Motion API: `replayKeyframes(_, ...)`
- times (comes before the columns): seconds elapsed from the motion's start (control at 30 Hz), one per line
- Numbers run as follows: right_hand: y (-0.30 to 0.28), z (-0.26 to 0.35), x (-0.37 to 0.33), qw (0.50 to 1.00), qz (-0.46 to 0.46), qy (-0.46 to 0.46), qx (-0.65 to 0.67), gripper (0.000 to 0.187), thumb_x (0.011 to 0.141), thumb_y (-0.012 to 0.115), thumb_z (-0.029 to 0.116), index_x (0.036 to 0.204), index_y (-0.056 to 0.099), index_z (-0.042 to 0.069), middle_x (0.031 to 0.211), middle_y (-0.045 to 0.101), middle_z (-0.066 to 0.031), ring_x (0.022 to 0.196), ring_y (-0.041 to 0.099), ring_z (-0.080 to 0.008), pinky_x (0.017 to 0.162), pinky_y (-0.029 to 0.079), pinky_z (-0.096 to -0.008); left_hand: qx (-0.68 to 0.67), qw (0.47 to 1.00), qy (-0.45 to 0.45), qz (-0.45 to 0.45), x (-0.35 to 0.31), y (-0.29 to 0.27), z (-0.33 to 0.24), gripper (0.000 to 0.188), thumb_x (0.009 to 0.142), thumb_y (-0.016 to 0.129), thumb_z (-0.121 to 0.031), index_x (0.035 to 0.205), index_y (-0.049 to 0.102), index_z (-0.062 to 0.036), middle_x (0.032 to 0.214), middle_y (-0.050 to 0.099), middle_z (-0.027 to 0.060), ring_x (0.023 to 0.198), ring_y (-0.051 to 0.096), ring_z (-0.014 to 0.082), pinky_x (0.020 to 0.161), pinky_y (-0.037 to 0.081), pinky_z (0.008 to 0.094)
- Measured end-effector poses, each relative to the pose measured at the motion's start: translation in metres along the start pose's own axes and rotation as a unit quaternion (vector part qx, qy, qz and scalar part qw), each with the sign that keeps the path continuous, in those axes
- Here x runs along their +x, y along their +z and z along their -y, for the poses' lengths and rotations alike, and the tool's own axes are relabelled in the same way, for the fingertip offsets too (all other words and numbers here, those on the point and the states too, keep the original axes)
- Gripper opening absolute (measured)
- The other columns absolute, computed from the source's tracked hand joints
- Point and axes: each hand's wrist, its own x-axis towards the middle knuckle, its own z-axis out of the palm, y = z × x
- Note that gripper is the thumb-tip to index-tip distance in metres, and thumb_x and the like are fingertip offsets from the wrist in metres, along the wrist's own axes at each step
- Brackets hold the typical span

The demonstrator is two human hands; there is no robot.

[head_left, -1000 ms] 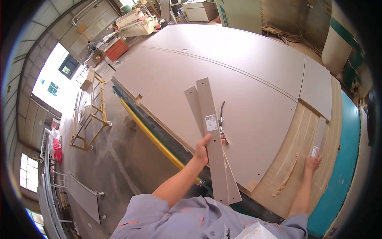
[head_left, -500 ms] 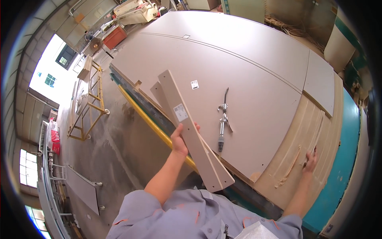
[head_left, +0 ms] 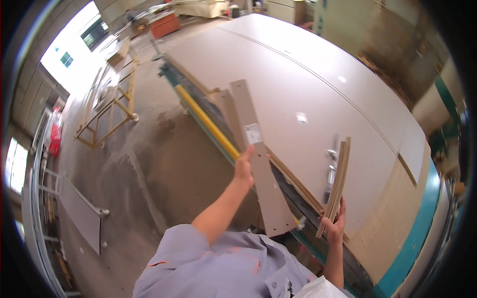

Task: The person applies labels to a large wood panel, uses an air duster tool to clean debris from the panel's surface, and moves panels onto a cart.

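Note:
My left hand (head_left: 243, 171) is closed round the edge of narrow grey-brown boards (head_left: 271, 196), held tilted in front of my body. At least two overlap and fan apart at their ends. Small holes dot the front one, and a white label (head_left: 252, 133) is stuck on it. Farther right, my right hand (head_left: 335, 223) grips the lower part of a bundle of thin wooden strips (head_left: 339, 179), seen edge-on and standing at a slant. Behind these strips a metal air gun (head_left: 331, 171) lies on the large grey panel (head_left: 283, 79), partly hidden and blurred.
The large panel rests on a bench with a yellow rail (head_left: 206, 121) along its left side. Bare brown board (head_left: 382, 231) and a teal edge (head_left: 415, 248) lie at right. A yellow-framed trolley (head_left: 131, 94) stands on the left floor, with an orange bin (head_left: 164, 25) beyond.
My right hand has come left and nearer from the brown board, and now holds the strip bundle upright. My left hand keeps its boards. The view has turned, shifting the bench rightward.

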Motion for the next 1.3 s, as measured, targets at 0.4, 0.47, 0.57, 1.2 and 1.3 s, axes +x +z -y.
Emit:
replayKeyframes(0.4, 0.484, -0.035, 0.053, 0.892, 0.249, -0.232, -0.298, 0.079, 0.069, 0.061, -0.001, 0.142, 0.031, -0.001, 0.129, 0.047, -0.0209, 0.122, 0.047, -0.0331, 0.104, 0.035, -0.0387, -0.057, 0.966, 0.204, -0.145, -0.022, -0.195, -0.304, 0.044, 0.089, 0.068, -0.032, 0.119, 0.053, -0.0025, 0.107, 0.062, 0.0078, 0.095, 0.061, 0.0178, 0.081, 0.051, 0.0333)
replayKeyframes(0.47, 0.545, -0.048, 0.059, 0.845, 0.301, -0.268, -0.351, 0.079, 0.068, 0.064, 0.001, 0.141, 0.033, -0.001, 0.124, 0.048, -0.0229, 0.116, 0.049, -0.0387, 0.101, 0.039, -0.0405, -0.095, 0.943, 0.272, -0.163, -0.024, -0.224, -0.348, 0.045, 0.094, 0.057, -0.041, 0.120, 0.054, -0.0045, 0.109, 0.062, 0.0078, 0.098, 0.060, 0.0189, 0.085, 0.050, 0.0346)
replayKeyframes(0.57, 0.626, -0.055, 0.068, 0.791, 0.379, -0.285, -0.386, 0.080, 0.068, 0.068, 0.008, 0.140, 0.033, 0.001, 0.115, 0.049, -0.0233, 0.103, 0.052, -0.0425, 0.089, 0.045, -0.0449, -0.156, 0.926, 0.283, -0.194, -0.027, -0.262, -0.407, 0.046, 0.097, 0.047, -0.046, 0.117, 0.056, -0.0058, 0.107, 0.063, 0.0074, 0.095, 0.061, 0.0193, 0.085, 0.049, 0.0355)
replayKeyframes(1.2, 1.172, -0.109, 0.178, 0.657, 0.661, -0.120, -0.342, 0.104, 0.065, 0.072, 0.015, 0.150, 0.013, 0.004, 0.134, 0.047, -0.0245, 0.115, 0.055, -0.0348, 0.092, 0.047, -0.0383, -0.222, 0.815, 0.464, -0.265, 0.053, -0.518, -0.781, 0.051, 0.100, 0.039, -0.042, 0.130, 0.048, -0.0012, 0.124, 0.057, 0.0133, 0.113, 0.056, 0.0271, 0.098, 0.044, 0.0428)
replayKeyframes(1.3, 1.257, -0.123, 0.167, 0.666, 0.677, -0.143, -0.280, 0.103, 0.065, 0.073, 0.013, 0.150, 0.015, 0.003, 0.134, 0.047, -0.0232, 0.117, 0.054, -0.0330, 0.095, 0.046, -0.0371, -0.217, 0.807, 0.468, -0.287, 0.059, -0.582, -0.852, 0.051, 0.100, 0.042, -0.043, 0.127, 0.051, -0.0012, 0.118, 0.060, 0.0105, 0.105, 0.059, 0.0226, 0.093, 0.047, 0.0387)
